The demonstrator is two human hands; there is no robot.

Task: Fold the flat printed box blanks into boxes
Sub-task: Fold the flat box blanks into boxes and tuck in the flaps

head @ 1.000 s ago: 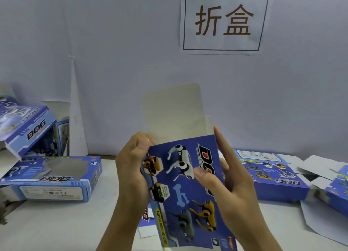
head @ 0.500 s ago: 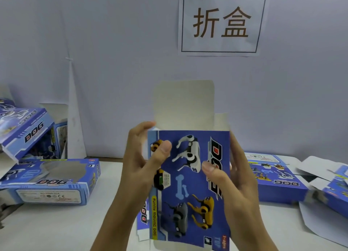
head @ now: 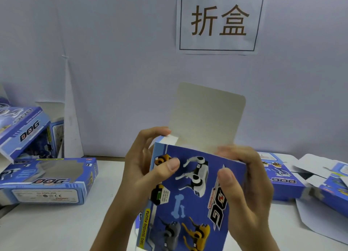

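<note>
Blue printed cardboard box blank (head: 190, 198) stands upright in my grip: left hand (head: 139, 175) and right hand (head: 246, 190) both curl around its sides, thumbs pressing its front.

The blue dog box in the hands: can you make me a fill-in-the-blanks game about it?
1. The box is held by ____ hands.
2. The tall top flap stands open and its inside is plain ____.
3. The big word printed beside the right hand thumb is ____.
4. The left hand thumb presses the box's ____ face.

Missing words: two; white; DOG; printed
</note>
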